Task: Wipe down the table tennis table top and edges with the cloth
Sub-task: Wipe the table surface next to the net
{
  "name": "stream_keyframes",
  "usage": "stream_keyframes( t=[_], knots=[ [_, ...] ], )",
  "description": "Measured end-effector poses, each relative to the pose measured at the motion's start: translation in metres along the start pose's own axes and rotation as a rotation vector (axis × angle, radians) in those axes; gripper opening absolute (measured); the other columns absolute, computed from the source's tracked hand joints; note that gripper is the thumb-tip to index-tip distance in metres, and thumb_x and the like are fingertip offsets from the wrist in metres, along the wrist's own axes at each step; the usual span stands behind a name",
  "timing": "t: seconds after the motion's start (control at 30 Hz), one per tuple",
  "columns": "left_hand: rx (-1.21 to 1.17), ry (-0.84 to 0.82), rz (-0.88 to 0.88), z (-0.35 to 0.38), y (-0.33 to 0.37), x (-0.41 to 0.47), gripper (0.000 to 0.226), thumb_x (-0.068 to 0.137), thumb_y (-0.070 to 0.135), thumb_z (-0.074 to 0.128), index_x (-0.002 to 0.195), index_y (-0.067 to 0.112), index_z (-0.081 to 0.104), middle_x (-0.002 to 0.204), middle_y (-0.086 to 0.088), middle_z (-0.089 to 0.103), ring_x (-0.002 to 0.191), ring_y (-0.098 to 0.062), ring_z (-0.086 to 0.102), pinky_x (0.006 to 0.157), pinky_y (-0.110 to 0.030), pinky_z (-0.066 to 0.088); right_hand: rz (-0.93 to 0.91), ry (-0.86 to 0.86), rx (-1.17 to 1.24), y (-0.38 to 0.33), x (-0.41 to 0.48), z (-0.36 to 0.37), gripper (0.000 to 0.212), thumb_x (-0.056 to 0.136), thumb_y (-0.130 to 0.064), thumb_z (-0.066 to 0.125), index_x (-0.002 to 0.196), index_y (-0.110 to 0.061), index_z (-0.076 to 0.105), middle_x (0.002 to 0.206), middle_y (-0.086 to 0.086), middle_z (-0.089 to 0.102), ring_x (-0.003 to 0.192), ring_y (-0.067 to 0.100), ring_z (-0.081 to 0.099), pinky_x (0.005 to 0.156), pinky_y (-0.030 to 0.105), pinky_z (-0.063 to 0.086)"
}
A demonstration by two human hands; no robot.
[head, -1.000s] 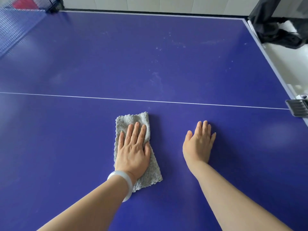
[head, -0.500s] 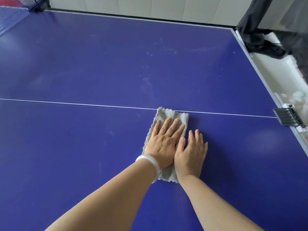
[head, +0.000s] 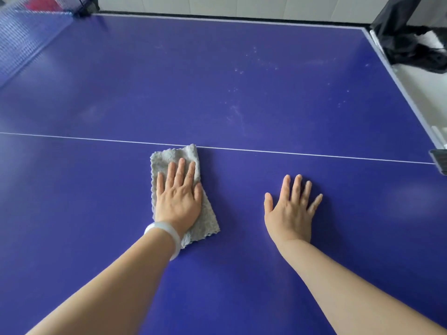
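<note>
Fingers [head: 180, 170] of the left hand [head: 177, 204]: straight, close together, pressed flat on the grey, scallop-edged microfibre cloth [head: 174, 157]; released, no curl, no pinch. Thumb laid along the cloth's side at 3 o'clock. Palm down over the cloth's middle. White translucent bangle [head: 169, 234] round the left wrist, just beside the cloth's near edge.

Cloth folded to an oblong, flat on the dark blue table tennis table top [head: 169, 81]. Long axis from 12 to 6 o'clock, leaning slightly. Far corner touching the thin white centre line [head: 314, 154]. Near corner showing at 5 o'clock of the left hand.

Fingers [head: 296, 187] of the right hand [head: 289, 213]: straight, spread, released, flat on bare table top, grasping nothing. Located at 3 o'clock of the cloth, well apart from it, on the near side of the line.

Further out:
- Pale dust specks [head: 239, 71] and faint smears at 12 to 1 o'clock, beyond the line.
- Blue mesh net [head: 21, 42] at 10 o'clock, with a black clamp [head: 88, 6] at its far end.
- Red shape [head: 41, 3] behind the net, too blurred to identify.
- Pale edge band [head: 396, 78] along the table's side at 2 o'clock.
- Black fabric [head: 406, 44] heaped beyond that edge, at 1 to 2 o'clock.
- Dark ribbed part [head: 439, 164] at 3 o'clock on the table edge, cut by the frame; identity not determinable.
</note>
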State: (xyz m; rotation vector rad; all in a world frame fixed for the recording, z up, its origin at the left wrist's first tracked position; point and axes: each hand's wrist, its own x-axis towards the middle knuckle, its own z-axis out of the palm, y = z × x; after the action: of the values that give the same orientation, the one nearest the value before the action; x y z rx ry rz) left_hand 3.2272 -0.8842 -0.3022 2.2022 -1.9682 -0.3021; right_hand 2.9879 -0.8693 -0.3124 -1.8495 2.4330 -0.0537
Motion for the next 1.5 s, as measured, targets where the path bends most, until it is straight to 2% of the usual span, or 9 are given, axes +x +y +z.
stream_keyframes(
  t=[0.07,0.17,0.27,0.43,0.6,0.77,1.1,1.3,1.5],
  knots=[
    [0.015,0.004,0.077,0.008,0.030,-0.032,0.059,0.102,0.043,0.022,0.157,0.032,0.005,0.165,0.008,-0.003,0.151,-0.016,-0.011,0.122,-0.043,-0.008,-0.075,-0.010,-0.015,-0.001,0.001,-0.001,0.072,0.101,-0.053,0.023,0.159,-0.014,0.009,0.167,0.011,0.006,0.154,0.028,0.001,0.121,0.060,-0.002],
    [0.021,-0.039,0.349,0.023,0.061,-0.088,0.059,0.101,0.042,0.027,0.157,0.029,0.014,0.165,0.006,0.006,0.152,-0.018,-0.004,0.121,-0.047,0.002,-0.159,-0.022,-0.012,-0.001,0.000,-0.002,0.069,0.101,-0.049,0.025,0.159,-0.013,0.014,0.167,0.009,0.009,0.154,0.025,0.003,0.122,0.058,-0.001],
    [0.069,-0.061,0.542,0.017,0.028,-0.100,0.057,0.102,0.044,0.031,0.156,0.034,0.018,0.164,0.010,0.012,0.152,-0.015,0.003,0.122,-0.045,0.007,-0.177,-0.005,-0.004,0.001,0.000,-0.001,0.068,0.101,-0.047,0.031,0.158,-0.012,0.018,0.166,0.010,0.013,0.154,0.025,0.007,0.122,0.058,0.001],
    [0.099,0.016,0.141,-0.009,-0.048,-0.064,0.059,0.099,0.049,0.021,0.156,0.036,0.016,0.164,0.011,0.007,0.152,-0.013,0.001,0.123,-0.044,0.004,-0.204,0.033,0.029,-0.001,-0.004,-0.002,0.062,0.102,-0.040,0.038,0.154,-0.007,0.029,0.163,0.013,0.024,0.153,0.028,0.016,0.122,0.057,0.005],
    [0.091,-0.005,0.133,-0.006,-0.044,-0.061,0.061,0.098,0.051,0.017,0.157,0.036,0.012,0.164,0.011,0.004,0.152,-0.012,-0.004,0.123,-0.043,0.002,-0.691,0.069,0.064,-0.009,-0.036,-0.005,0.057,0.102,-0.029,0.023,0.148,-0.001,0.041,0.157,0.013,0.036,0.146,0.028,0.034,0.121,0.051,0.025],
    [0.090,-0.018,0.147,-0.007,-0.047,-0.059,0.062,0.097,0.051,0.017,0.157,0.034,0.011,0.165,0.010,0.003,0.152,-0.014,-0.005,0.123,-0.043,0.000,-0.389,0.020,0.095,-0.044,-0.087,0.005,0.066,0.098,-0.036,0.016,0.152,-0.002,0.034,0.160,0.013,0.029,0.149,0.026,0.027,0.123,0.049,0.019],
    [0.041,-0.039,-0.017,-0.009,-0.045,0.043,0.060,0.100,0.047,0.021,0.157,0.034,0.009,0.165,0.006,0.001,0.152,-0.018,-0.005,0.122,-0.045,-0.005,-0.344,0.014,0.144,-0.046,-0.086,0.008,0.061,0.100,-0.038,0.024,0.155,-0.012,0.031,0.162,0.004,0.025,0.152,0.018,0.019,0.125,0.042,0.010],
    [0.020,-0.006,0.138,-0.003,-0.022,-0.049,0.060,0.100,0.044,0.027,0.157,0.029,0.015,0.165,0.004,0.007,0.152,-0.020,-0.001,0.122,-0.046,0.000,-0.334,-0.001,0.182,-0.045,-0.085,0.006,0.055,0.105,-0.034,0.038,0.155,-0.012,0.031,0.163,0.004,0.025,0.152,0.017,0.018,0.126,0.042,0.008],
    [0.032,-0.054,0.281,0.006,-0.018,-0.171,0.060,0.101,0.043,0.032,0.157,0.030,0.017,0.165,0.007,0.010,0.152,-0.017,0.001,0.122,-0.047,0.009,-0.335,-0.024,0.187,-0.044,-0.086,0.002,0.056,0.106,-0.036,0.033,0.156,-0.012,0.027,0.164,0.003,0.023,0.153,0.016,0.014,0.126,0.040,0.005]
  ],
)
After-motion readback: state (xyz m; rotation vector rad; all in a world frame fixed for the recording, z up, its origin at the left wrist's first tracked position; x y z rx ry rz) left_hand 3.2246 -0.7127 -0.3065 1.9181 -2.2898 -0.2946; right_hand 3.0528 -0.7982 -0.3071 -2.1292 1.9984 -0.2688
